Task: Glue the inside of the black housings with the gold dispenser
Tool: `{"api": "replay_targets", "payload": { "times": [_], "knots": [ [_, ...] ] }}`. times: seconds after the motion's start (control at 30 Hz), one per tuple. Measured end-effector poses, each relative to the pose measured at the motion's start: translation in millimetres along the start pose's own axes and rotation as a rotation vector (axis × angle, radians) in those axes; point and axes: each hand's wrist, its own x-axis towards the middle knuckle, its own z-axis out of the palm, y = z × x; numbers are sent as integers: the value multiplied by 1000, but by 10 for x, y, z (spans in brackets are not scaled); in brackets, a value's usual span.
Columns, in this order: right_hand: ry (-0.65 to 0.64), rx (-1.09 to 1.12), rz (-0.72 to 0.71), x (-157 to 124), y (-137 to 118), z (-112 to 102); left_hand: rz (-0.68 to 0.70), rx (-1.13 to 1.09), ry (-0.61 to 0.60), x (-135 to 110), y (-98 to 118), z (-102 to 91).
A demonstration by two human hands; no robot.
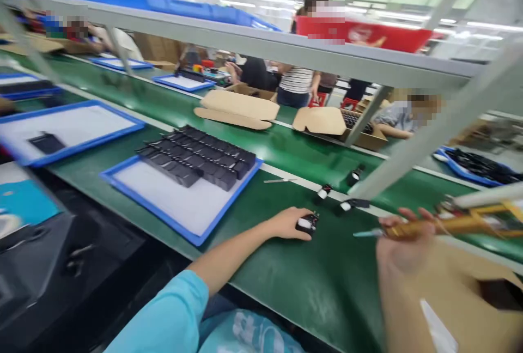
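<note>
My left hand is closed around the edge of a small black part with a white face, which rests on the green work surface. To the right, my right hand is wrapped round an amber dispensing syringe with a thin pale blue tip pointing left. The tip is apart from the black part in my left hand. Beyond my left hand lie similar small parts: one black and white part, another with a flat black tab, and a third on the strip's far side.
A blue-rimmed tray carries rows of black blocks. Farther left is another blue-rimmed tray. A thin pale strip lies near the belt's edge. A cardboard box stands at right. A slanted metal post rises ahead; people work beyond.
</note>
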Motion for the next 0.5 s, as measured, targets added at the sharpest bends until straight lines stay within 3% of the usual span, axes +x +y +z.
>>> {"api": "replay_targets", "payload": {
  "times": [0.13,0.33,0.5],
  "knots": [
    [52,-35,-169,183,259,-37,-53,-23,1,-5,19,-27],
    [-25,20,-159,245,423,307,-65,-320,18,73,4,17],
    [-49,19,-157,270,475,425,-27,-606,-24,210,-32,177]
  ]
}}
